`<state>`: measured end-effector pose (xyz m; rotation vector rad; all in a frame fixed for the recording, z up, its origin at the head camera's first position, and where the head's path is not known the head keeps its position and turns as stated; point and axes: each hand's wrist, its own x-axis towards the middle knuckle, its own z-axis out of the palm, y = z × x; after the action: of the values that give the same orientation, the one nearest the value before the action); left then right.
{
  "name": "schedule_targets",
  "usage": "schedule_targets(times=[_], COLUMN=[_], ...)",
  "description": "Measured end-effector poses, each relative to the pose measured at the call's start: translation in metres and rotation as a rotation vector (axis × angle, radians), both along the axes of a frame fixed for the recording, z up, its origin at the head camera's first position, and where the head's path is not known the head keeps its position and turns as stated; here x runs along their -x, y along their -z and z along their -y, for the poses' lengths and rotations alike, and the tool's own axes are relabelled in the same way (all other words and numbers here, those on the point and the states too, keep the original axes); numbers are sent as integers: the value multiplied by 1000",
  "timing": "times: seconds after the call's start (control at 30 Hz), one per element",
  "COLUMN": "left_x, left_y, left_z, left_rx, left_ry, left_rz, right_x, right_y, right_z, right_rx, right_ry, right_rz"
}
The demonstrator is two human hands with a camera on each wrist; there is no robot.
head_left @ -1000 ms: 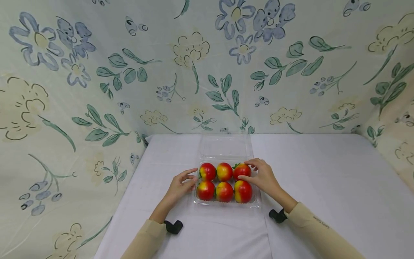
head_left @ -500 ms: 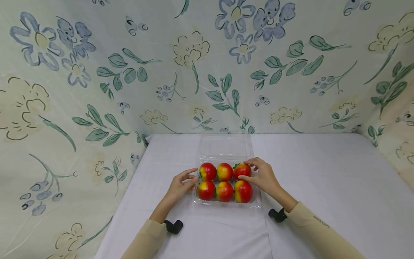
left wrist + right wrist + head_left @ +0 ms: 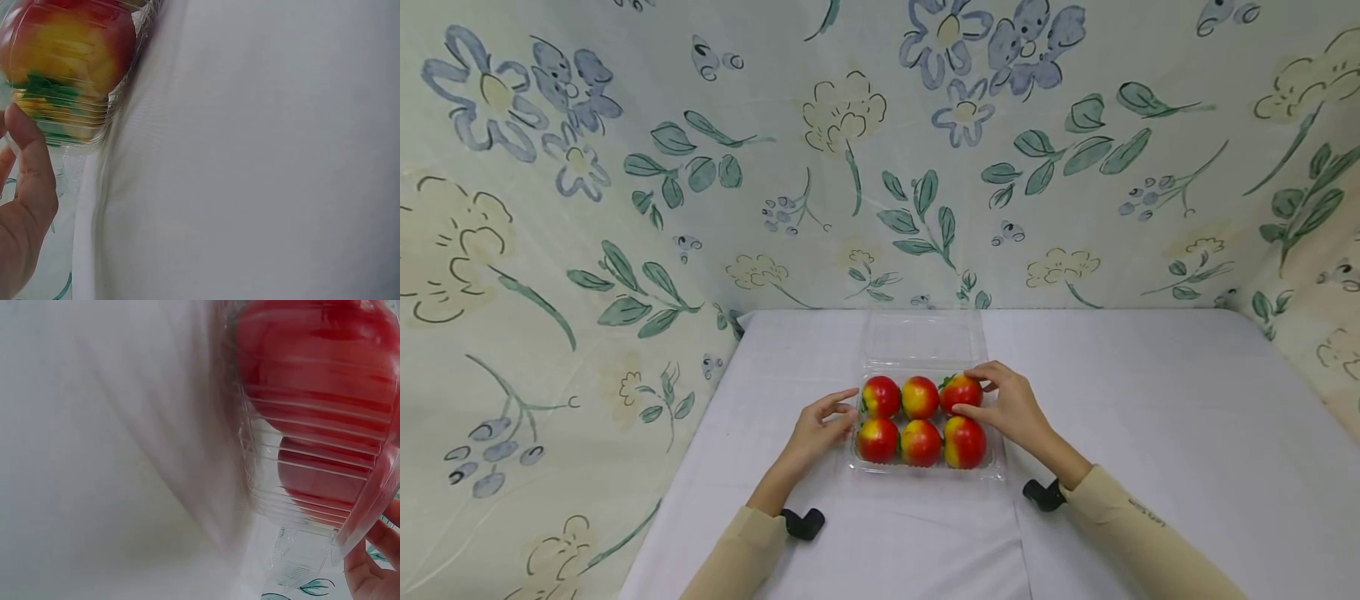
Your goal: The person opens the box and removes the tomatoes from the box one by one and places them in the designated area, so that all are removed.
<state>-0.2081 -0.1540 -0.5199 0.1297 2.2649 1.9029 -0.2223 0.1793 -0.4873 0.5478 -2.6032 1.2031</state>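
Note:
A clear plastic clamshell box point(image 3: 859, 468) holds two rows of round red-and-yellow fruits with green leaves. My right hand point(image 3: 1013, 410) holds the back right fruit point(image 3: 961, 393), thumb on its near side and fingers on its far side. Beside the left wall of the box, my left hand point(image 3: 820, 427) has its fingertips touching or very near the rim. The left wrist view shows the left thumb point(image 3: 31, 150) by the ribbed plastic corner, below a fruit point(image 3: 75, 47). In the right wrist view, the right hand's fingers point(image 3: 382, 550) are partly cut off beyond the box edge.
The clear lid point(image 3: 923, 340) lies folded back behind the box. A white cloth point(image 3: 1120, 367) covers the table. Floral fabric point(image 3: 850, 167) hangs behind it and along the sides. Black wrist devices point(image 3: 803, 524) sit near both sleeves.
My right hand shifts very slightly toward the back of the box, still holding the fruit. The left hand, the box and the other fruits stay put.

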Motion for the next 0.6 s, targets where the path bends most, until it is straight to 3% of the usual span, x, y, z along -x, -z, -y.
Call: schedule_targets(times=[0.2, 0.43, 0.6], left_x=[0, -10, -11], left_y=[-3, -27, -31], left_z=[0, -1, 1], left_rx=[9, 14, -1], left_ry=[9, 35, 52], left_rz=[-6, 3, -1], right_x=[0, 0, 2], right_y=[-2, -5, -7], right_z=[-1, -3, -5], right_rx=[-11, -21, -22], right_ry=[-19, -38, -33], right_rz=[-20, -42, -22])
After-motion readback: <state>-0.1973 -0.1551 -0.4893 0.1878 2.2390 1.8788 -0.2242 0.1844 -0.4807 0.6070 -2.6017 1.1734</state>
